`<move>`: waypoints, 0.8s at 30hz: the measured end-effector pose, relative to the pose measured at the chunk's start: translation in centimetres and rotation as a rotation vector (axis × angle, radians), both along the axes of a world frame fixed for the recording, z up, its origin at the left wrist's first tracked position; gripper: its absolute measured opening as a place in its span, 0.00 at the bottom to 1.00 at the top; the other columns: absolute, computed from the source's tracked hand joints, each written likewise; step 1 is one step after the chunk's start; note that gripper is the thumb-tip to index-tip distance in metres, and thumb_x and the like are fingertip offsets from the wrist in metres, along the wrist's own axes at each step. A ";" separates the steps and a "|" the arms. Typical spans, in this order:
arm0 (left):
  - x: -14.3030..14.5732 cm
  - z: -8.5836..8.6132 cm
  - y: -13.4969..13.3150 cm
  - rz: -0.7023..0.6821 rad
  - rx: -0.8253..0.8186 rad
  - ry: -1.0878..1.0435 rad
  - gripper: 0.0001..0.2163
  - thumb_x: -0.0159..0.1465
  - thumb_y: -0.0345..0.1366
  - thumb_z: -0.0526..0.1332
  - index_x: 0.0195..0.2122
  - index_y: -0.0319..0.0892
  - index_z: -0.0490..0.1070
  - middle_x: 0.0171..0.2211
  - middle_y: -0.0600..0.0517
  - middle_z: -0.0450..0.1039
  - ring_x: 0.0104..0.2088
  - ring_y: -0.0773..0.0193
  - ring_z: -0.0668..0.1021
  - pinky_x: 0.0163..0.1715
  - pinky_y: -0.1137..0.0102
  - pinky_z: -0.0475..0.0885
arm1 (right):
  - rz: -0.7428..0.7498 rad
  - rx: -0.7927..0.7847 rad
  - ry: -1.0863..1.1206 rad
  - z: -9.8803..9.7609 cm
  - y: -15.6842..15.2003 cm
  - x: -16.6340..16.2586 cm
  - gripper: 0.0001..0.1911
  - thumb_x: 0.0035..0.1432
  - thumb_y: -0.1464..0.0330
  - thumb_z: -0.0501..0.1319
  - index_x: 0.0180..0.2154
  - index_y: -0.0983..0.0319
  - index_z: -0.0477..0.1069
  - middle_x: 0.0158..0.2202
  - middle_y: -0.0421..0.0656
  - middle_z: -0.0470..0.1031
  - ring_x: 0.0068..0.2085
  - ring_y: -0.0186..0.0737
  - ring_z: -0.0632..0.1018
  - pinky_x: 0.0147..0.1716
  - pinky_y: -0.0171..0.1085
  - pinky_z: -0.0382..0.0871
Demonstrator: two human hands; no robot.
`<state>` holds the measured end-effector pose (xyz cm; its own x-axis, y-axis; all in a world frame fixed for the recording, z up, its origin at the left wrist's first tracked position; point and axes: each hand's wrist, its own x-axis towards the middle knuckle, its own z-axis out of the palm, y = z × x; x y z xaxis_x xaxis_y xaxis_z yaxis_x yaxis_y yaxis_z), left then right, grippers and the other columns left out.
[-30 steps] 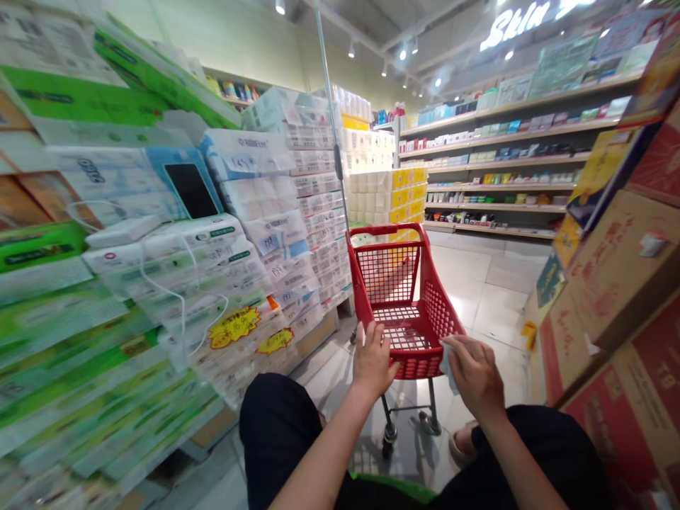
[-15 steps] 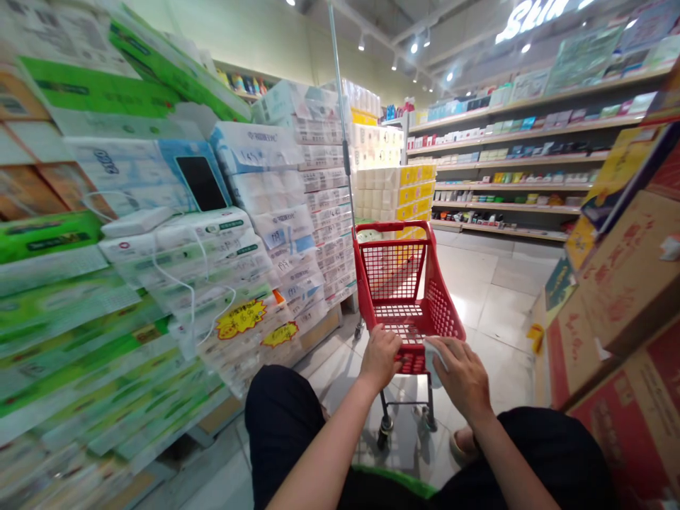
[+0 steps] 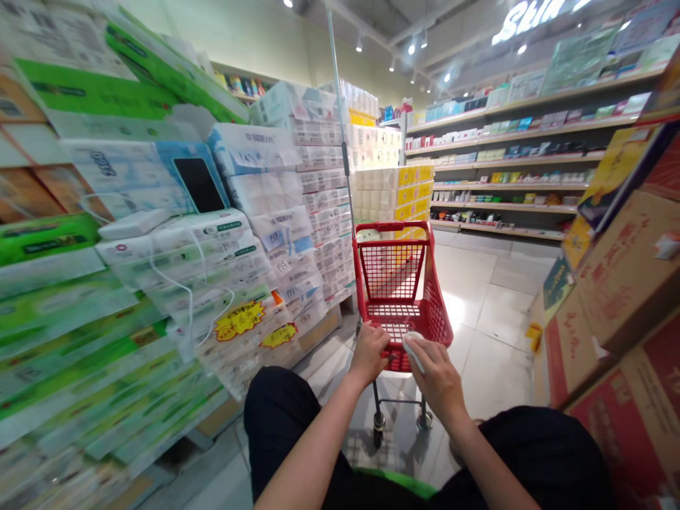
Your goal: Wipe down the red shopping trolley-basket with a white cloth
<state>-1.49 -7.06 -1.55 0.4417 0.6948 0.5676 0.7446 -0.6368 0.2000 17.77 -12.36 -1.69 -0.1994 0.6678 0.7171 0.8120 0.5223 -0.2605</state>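
Two bare hands meet at the near rim of a red shopping cart (image 3: 438, 312), which stands on the pale tiled floor (image 3: 481, 304) of a shop aisle, directly in front of a person in dark trousers (image 3: 281, 418). The left hand (image 3: 370, 352) is curled over the rim near its left corner. Just beside it, the right hand (image 3: 436, 370) pinches a white cloth (image 3: 414, 348) between thumb and fingers, pressing it to the same rim. The cart's basket is latticed, and its caster wheels (image 3: 377, 428) show beneath, between the person's parted knees. A thin metal pole (image 3: 336, 92) rises from the cart's far left side.

At left, wrapped paper packs (image 3: 273, 202) are stacked in tall columns, with green packs (image 3: 100, 106) closest to the camera and blurred toward the edge. A dark-screened device (image 3: 199, 185) leans upright against a blue-and-white pack, near a white box (image 3: 135, 224) and a looping white cable (image 3: 190, 304). Two yellow starburst signs, one larger (image 3: 239, 321), mark the lower packs. Cardboard cartons (image 3: 630, 258) are piled at right. Beyond the cart, long shelves (image 3: 504, 185) of small goods run beneath a glowing white sign (image 3: 525, 20), partly cut off.
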 end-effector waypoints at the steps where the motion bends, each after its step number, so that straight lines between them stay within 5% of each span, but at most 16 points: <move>1: -0.1 0.0 0.1 0.002 0.001 -0.002 0.07 0.59 0.37 0.65 0.37 0.45 0.69 0.38 0.50 0.70 0.42 0.55 0.70 0.58 0.52 0.59 | 0.038 0.002 -0.023 0.1 0.0 -1.0 0.23 0.65 0.69 0.55 0.60 0.53 0.65 0.54 0.44 0.72 0.53 0.46 0.71 0.54 0.46 0.68; 6: -0.5 0.0 0.4 -0.013 -0.001 -0.001 0.09 0.58 0.39 0.67 0.36 0.45 0.69 0.37 0.51 0.70 0.42 0.56 0.70 0.58 0.53 0.59 | 0.065 -0.009 -0.098 0.5 0.4 -1.3 0.23 0.65 0.71 0.55 0.60 0.52 0.65 0.54 0.41 0.73 0.51 0.43 0.73 0.52 0.44 0.68; 15: -1.1 0.4 0.3 -0.010 -0.018 0.003 0.10 0.56 0.39 0.69 0.35 0.45 0.69 0.36 0.51 0.70 0.43 0.56 0.70 0.58 0.53 0.60 | -0.081 0.025 -0.031 1.0 2.1 8.4 0.19 0.66 0.69 0.52 0.55 0.51 0.71 0.54 0.38 0.74 0.51 0.43 0.73 0.50 0.43 0.67; 24: -1.9 1.0 0.4 -0.003 -0.049 0.038 0.10 0.56 0.40 0.69 0.35 0.45 0.69 0.37 0.52 0.70 0.43 0.56 0.70 0.58 0.54 0.59 | -0.040 -0.007 -0.047 2.8 6.1 8.4 0.16 0.66 0.67 0.51 0.49 0.52 0.75 0.51 0.39 0.77 0.50 0.41 0.74 0.48 0.43 0.69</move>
